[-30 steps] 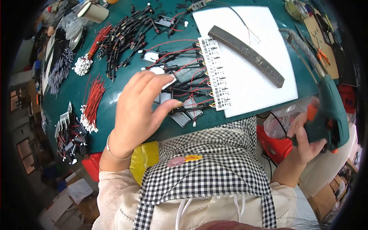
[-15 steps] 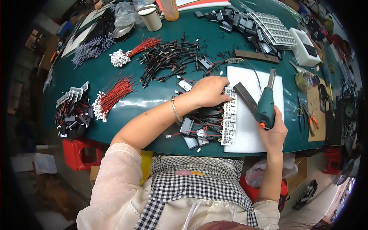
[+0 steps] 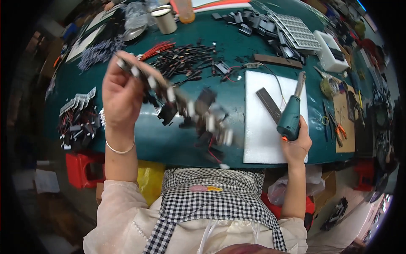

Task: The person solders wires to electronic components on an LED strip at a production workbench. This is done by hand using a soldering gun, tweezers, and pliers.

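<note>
My left hand (image 3: 119, 95) is raised over the table, its fingers closed on one end of a circuit board strip (image 3: 191, 109). The strip slants down toward the right, blurred, with black modules and red wires dangling from it. My right hand (image 3: 299, 146) is wrapped round the green handle of a soldering iron (image 3: 290, 118), whose metal tip points away from me. The iron is above the right edge of a white foam sheet (image 3: 259, 146). On that sheet lies a dark bar (image 3: 268, 103).
At the left is a heap of wired boards (image 3: 78, 120). Black cable pieces (image 3: 186, 61) and red wires (image 3: 157, 50) lie farther back. Board panels (image 3: 296, 31), black casings (image 3: 264, 23) and a white box (image 3: 332, 53) stand far right; pliers (image 3: 339, 129) lie near a brown board.
My left hand has lifted the strip off the foam sheet's left edge and swung it up to the left, with the attached modules. My right hand keeps the iron in nearly the same place.
</note>
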Demonstrator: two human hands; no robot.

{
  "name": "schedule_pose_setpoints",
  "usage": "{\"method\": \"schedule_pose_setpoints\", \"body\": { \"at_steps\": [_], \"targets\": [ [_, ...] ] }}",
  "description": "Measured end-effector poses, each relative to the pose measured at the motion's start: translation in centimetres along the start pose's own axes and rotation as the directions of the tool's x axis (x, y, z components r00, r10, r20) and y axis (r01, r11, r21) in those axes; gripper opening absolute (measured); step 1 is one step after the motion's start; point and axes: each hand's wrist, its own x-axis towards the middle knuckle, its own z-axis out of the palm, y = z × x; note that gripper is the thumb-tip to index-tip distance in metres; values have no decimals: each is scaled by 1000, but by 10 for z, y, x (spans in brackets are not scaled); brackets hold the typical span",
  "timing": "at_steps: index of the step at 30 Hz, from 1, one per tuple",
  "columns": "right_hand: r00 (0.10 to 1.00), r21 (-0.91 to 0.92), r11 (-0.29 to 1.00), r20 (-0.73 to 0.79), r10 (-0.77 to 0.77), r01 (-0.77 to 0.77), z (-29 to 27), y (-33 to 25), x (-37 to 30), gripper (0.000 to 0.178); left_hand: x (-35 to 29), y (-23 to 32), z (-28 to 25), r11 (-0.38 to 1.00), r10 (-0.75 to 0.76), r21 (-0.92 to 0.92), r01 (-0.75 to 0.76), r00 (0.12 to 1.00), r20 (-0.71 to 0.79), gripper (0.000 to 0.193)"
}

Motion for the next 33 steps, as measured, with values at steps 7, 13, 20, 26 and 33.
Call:
{"method": "schedule_pose_setpoints", "body": {
  "at_steps": [7,13,20,26,33],
  "targets": [
    [999,-23,1000,38,10,-9,4,5,-3,62,-2,33,-22,897,430,269,-352,835,-343,12],
    [1000,-72,997,18,3,-2,4,13,-6,64,-11,72,-50,784,585,496,-374,713,-387,16],
    [999,-9,1000,41,-22,22,2,13,-6,66,-41,142,-93,787,551,575,-222,671,-495,18],
    [990,54,992,87,112,-117,-3,9,-6,66,-76,199,-126,724,609,664,-185,623,-491,18],
    [995,38,997,72,66,-69,0,13,-6,67,-132,265,-183,717,614,693,-71,534,-581,16]
  ]
}}
